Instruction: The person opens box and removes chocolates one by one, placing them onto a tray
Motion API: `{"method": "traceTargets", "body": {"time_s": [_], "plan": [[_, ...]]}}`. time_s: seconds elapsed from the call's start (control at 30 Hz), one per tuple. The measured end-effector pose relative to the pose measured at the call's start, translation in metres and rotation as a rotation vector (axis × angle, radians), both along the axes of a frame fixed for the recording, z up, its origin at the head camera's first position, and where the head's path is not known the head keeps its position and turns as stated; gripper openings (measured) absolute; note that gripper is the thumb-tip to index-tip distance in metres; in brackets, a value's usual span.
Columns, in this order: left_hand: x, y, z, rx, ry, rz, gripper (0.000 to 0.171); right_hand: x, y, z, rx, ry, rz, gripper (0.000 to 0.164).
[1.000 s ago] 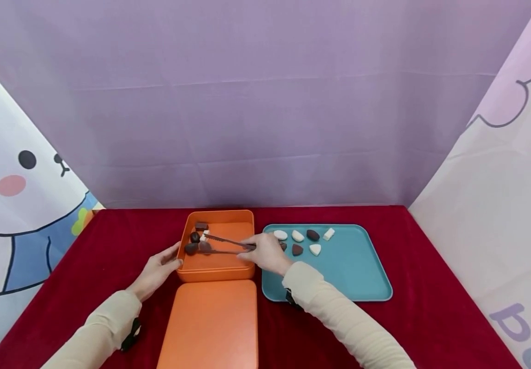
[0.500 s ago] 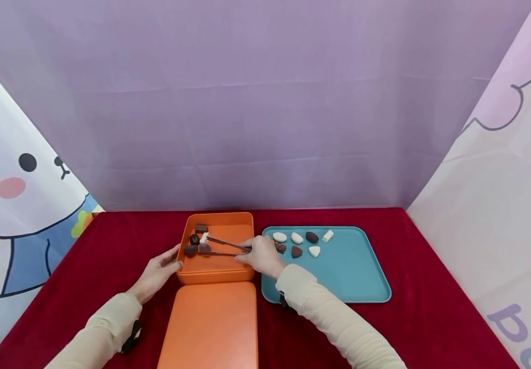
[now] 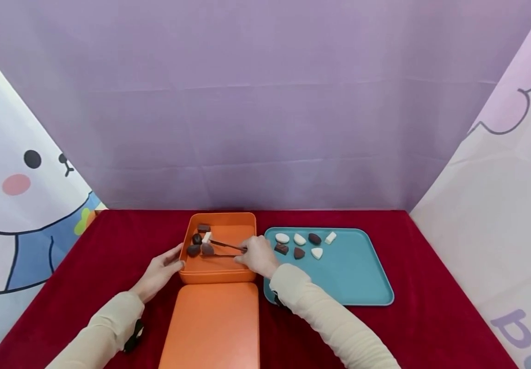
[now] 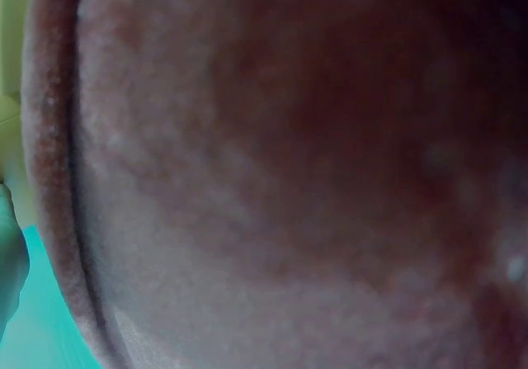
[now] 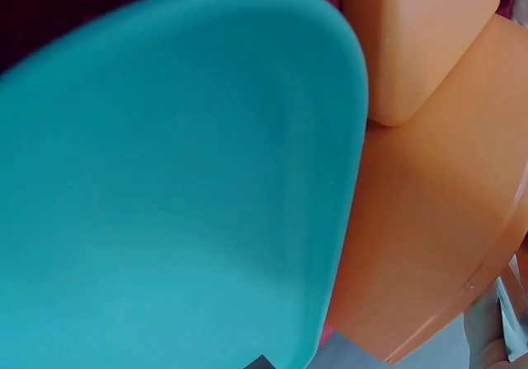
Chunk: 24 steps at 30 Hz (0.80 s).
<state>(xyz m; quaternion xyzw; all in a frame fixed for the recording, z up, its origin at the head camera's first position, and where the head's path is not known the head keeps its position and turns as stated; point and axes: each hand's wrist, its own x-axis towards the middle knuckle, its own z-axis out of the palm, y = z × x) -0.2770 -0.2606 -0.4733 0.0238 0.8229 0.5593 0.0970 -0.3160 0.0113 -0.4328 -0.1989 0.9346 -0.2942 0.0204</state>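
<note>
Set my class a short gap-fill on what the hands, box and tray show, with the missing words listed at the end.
1. The tongs gripped by the right hand reach into the ____-coloured box.
2. The left hand touches the box's ____ side.
3. The blue tray shows ____ small pieces.
4. In the box, one visible piece is ____; the others are dark.

Missing words: orange; left; seven; white.
</note>
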Motion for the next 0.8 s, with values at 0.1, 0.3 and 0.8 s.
{"method": "traceTargets", "body": {"time_s": [0.1, 0.3, 0.8], "plan": [[-0.001, 0.000, 0.001, -0.005, 0.001, -0.007, 0.062, 0.000, 0.000, 0.001, 0.017, -0.001, -0.010, 0.029], [0.000, 0.001, 0.001, -0.024, -0.004, 0.002, 0.062, 0.000, -0.004, 0.002, 0.043, -0.006, -0.014, 0.028], [-0.001, -0.001, -0.001, -0.016, 0.004, 0.007, 0.062, 0.000, -0.011, -0.003, 0.007, -0.024, -0.043, 0.019]]}}
